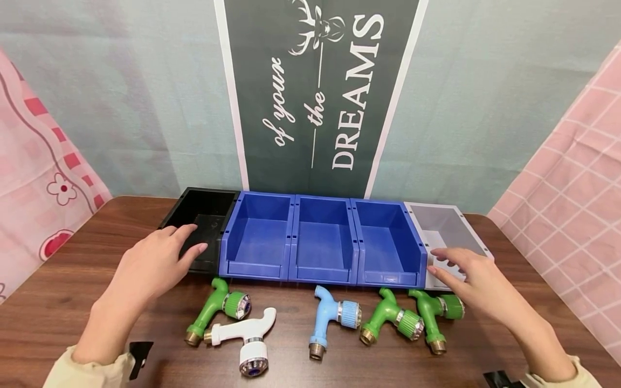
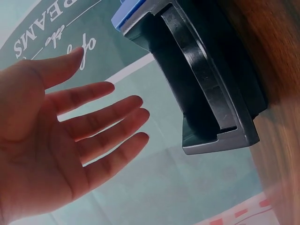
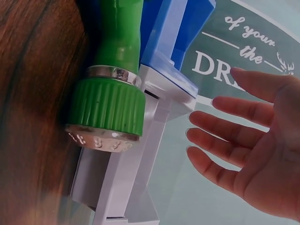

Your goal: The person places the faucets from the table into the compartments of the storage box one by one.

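My left hand hovers by the black bin, and in the left wrist view its fingers are spread with nothing in them. On the other side, my right hand is held over the front of the grey bin, fingers relaxed and holding nothing. Several faucets lie on the table in front of the bins: a green faucet and a white faucet at left, a light blue faucet at the middle, and a green faucet and another green faucet near my right hand.
Between the black and grey bins stand three blue bins side by side, showing bare floors. The row sits on the brown wooden table, against a hanging cloth with printed words. Pink cloths hang at both sides.
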{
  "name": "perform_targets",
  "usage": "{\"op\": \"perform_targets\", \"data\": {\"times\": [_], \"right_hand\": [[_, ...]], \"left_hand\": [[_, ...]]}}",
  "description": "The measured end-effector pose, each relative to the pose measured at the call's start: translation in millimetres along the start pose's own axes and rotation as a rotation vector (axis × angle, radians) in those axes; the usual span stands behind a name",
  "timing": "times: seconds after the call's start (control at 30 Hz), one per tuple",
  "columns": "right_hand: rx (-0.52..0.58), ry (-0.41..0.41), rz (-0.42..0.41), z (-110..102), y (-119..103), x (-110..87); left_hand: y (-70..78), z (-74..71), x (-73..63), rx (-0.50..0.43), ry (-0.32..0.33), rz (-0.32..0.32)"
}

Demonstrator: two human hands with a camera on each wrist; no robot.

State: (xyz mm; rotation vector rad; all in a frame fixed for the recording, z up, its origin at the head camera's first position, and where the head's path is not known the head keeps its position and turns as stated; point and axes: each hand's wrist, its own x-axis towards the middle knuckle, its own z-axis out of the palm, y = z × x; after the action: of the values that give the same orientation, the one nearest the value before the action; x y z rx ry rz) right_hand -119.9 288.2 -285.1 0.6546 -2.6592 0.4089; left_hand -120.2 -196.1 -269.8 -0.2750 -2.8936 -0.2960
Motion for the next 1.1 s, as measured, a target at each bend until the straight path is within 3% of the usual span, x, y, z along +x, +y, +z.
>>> {"op": "perform_targets", "data": {"times": [0.23, 0.43, 0.73, 0.93, 1.1], "right_hand": [[0.018, 0.011, -0.025, 2, 2, -0.2], [0.084, -0.01, 0.002, 2, 3, 0.4], [0.126, -0.043, 0.021, 3, 4, 2.1], [0.147, -0.067, 0.044, 1, 5, 2.9], [0.169, -0.079, 0.063, 0, 6, 3.7]], "left_hand": [[-0.4, -1.9, 2.0, -0.039, -0.022, -0.001], [-5.8, -0.9, 2.6, -0.064, -0.036, -0.007], [-22.4, 7.8, 3.8, -0.161, -0.002, -0.027], [-37.2, 8.0, 2.6, -0.223, 0.05, -0.084], [-48.5, 5.9, 1.3, -0.282, 0.105, -0.179]]}}
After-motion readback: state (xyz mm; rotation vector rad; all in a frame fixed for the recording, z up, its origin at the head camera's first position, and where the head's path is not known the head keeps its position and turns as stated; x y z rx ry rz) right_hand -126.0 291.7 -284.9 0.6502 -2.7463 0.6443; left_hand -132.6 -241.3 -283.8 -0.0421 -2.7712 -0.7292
